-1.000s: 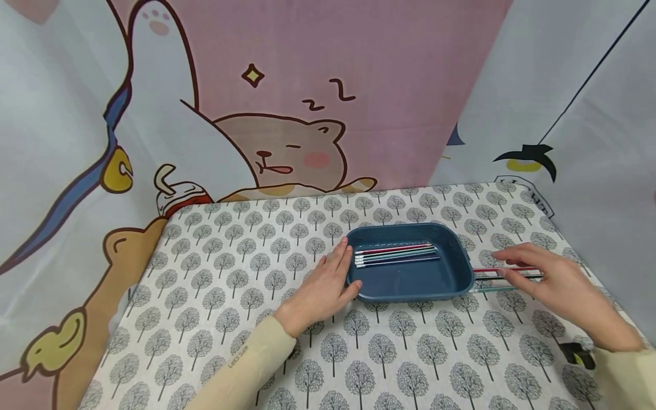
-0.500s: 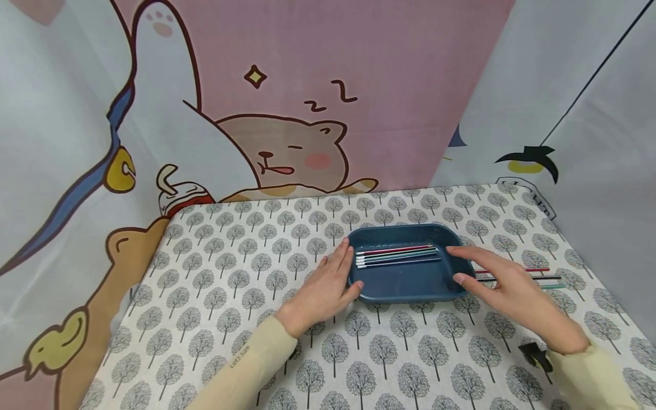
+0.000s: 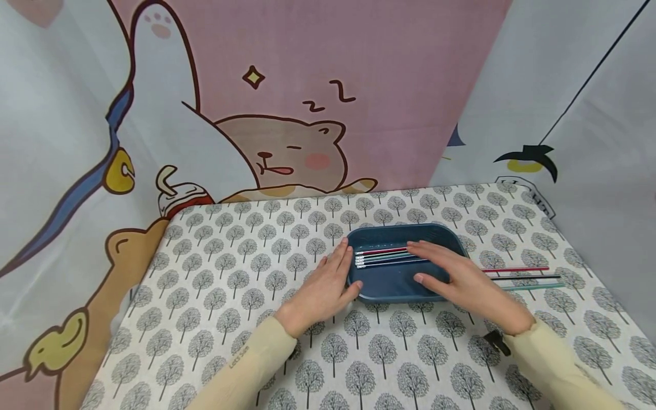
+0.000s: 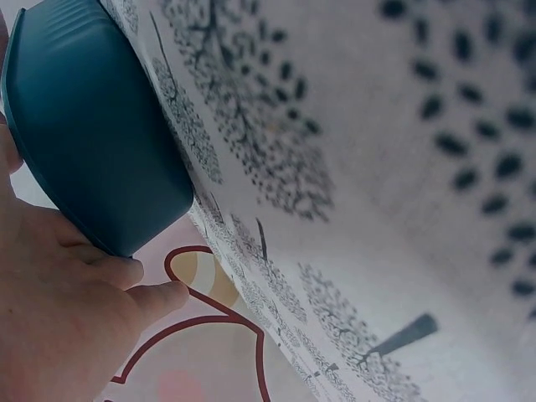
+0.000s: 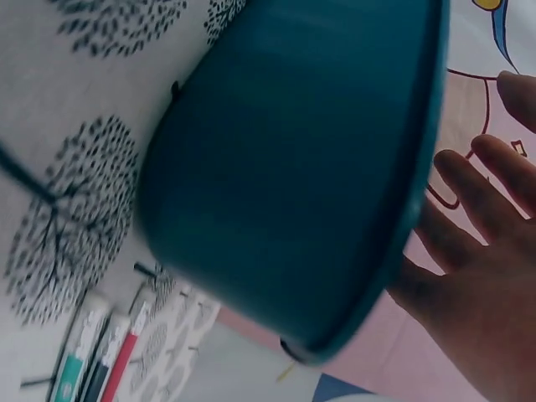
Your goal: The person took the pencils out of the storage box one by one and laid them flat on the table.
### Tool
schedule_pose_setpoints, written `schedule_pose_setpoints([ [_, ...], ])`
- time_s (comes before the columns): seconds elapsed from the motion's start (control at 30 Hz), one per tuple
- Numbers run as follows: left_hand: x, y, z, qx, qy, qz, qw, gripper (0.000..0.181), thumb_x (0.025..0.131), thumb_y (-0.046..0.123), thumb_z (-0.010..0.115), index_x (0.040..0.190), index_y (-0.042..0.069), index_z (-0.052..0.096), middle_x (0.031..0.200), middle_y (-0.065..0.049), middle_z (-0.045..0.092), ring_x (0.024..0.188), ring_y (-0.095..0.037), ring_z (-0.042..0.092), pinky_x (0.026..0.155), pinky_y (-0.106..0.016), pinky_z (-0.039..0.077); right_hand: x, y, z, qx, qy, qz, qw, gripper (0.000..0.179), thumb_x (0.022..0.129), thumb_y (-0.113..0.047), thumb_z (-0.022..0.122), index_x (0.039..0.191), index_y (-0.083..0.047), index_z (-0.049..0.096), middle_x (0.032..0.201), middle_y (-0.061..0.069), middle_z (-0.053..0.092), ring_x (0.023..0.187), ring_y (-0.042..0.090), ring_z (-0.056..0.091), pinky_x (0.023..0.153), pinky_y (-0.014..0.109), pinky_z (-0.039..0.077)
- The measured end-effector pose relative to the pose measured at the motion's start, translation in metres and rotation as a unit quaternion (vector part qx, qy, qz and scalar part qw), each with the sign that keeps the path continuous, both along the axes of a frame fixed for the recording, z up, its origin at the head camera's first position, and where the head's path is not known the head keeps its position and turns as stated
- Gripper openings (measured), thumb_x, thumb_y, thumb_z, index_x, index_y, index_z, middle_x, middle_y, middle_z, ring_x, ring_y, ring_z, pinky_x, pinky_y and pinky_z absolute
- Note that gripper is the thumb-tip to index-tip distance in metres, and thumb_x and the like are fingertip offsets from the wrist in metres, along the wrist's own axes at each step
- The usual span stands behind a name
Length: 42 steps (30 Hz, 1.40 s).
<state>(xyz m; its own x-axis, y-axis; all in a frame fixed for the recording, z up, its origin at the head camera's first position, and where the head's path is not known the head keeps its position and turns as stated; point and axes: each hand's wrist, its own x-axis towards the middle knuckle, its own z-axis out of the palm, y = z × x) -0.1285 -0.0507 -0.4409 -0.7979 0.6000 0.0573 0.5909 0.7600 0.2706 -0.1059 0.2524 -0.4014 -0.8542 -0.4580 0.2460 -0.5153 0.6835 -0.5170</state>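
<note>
A dark blue plastic basin (image 3: 384,283) stands on the table. Several pencils (image 3: 381,258) lie side by side in it, their pale ends toward the left wall. My left hand (image 3: 322,293) rests on the basin's left rim with fingers extended. Over the right part of the basin reaches my right hand (image 3: 463,282), fingers spread and the fingertips near the pencils' right ends; no pencil shows in its grasp. Right of the basin, a red pencil (image 3: 523,269), a black pencil (image 3: 538,277) and a teal pencil (image 3: 543,286) lie on the cloth, partly hidden by the right hand.
A white tablecloth (image 3: 236,279) printed with trees covers the table. Behind it hangs a pink and white curtain (image 3: 410,85) with cartoon animals. Another pale curtain (image 3: 615,142) closes off the right side.
My right hand has moved left from above the loose pencils to over the basin, uncovering more of those three pencils. The left hand and the basin have stayed in place.
</note>
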Motion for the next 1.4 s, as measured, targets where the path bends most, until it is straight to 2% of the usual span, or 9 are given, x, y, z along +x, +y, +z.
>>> schedule_pose_setpoints([
  [0.13, 0.0, 0.0, 0.0, 0.001, 0.003, 0.0, 1.0, 0.078, 0.101, 0.05, 0.036, 0.154, 0.001, 0.009, 0.16, -0.008, -0.013, 0.146, -0.022, -0.002, 0.115, -0.048, 0.02, -0.009, -0.007, -0.004, -0.008, -0.026, 0.011, 0.9996, 0.059, 0.093, -0.038, 0.064, 0.147, -0.031, 0.042, 0.15, 0.002, 0.04, 0.138, 0.026, 0.035, 0.106, 0.054, 0.035],
  [0.4, -0.001, 0.0, -0.001, 0.004, 0.006, -0.002, 1.0, 0.077, 0.101, 0.052, 0.032, 0.154, 0.0, 0.01, 0.16, -0.009, -0.01, 0.147, -0.023, 0.001, 0.115, -0.048, 0.022, -0.024, -0.02, -0.014, -0.001, -0.054, 0.028, 0.9982, 0.066, 0.09, -0.039, 0.069, 0.147, -0.019, 0.043, 0.15, 0.006, 0.04, 0.136, 0.027, 0.037, 0.103, 0.054, 0.039],
  [0.6, -0.001, 0.0, -0.002, 0.004, 0.006, -0.001, 1.0, 0.078, 0.1, 0.053, 0.031, 0.154, 0.001, 0.01, 0.161, -0.01, -0.008, 0.147, -0.021, 0.001, 0.115, -0.047, 0.022, -0.035, -0.027, -0.021, 0.017, -0.056, 0.04, 0.9975, 0.069, 0.086, -0.036, 0.074, 0.146, -0.019, 0.044, 0.146, 0.007, 0.044, 0.132, 0.028, 0.042, 0.104, 0.055, 0.037],
  [0.87, -0.001, -0.001, -0.002, 0.004, 0.009, -0.003, 0.9999, 0.078, 0.101, 0.054, 0.029, 0.154, 0.001, 0.01, 0.16, -0.009, -0.011, 0.147, -0.022, 0.002, 0.114, -0.048, 0.023, -0.047, -0.036, -0.03, 0.041, -0.07, 0.06, 0.9949, 0.067, 0.084, -0.037, 0.076, 0.142, -0.016, 0.049, 0.141, 0.005, 0.05, 0.128, 0.024, 0.047, 0.1, 0.049, 0.043],
  [1.1, -0.002, -0.001, -0.003, 0.006, 0.015, -0.006, 0.9998, 0.078, 0.101, 0.054, 0.029, 0.154, 0.0, 0.012, 0.161, -0.012, -0.004, 0.147, -0.026, 0.008, 0.114, -0.048, 0.024, -0.054, -0.041, -0.038, 0.055, -0.077, 0.065, 0.9934, 0.066, 0.083, -0.041, 0.075, 0.139, -0.014, 0.053, 0.135, 0.003, 0.054, 0.124, 0.021, 0.051, 0.099, 0.045, 0.045],
  [1.4, -0.001, -0.001, -0.003, 0.006, 0.01, -0.004, 0.9999, 0.078, 0.1, 0.056, 0.025, 0.154, 0.001, 0.01, 0.161, -0.01, -0.008, 0.147, -0.024, 0.005, 0.114, -0.047, 0.023, -0.058, -0.041, -0.043, 0.039, -0.081, 0.072, 0.9933, 0.064, 0.082, -0.042, 0.076, 0.134, -0.009, 0.057, 0.126, 0.002, 0.061, 0.113, 0.018, 0.058, 0.093, 0.042, 0.049],
])
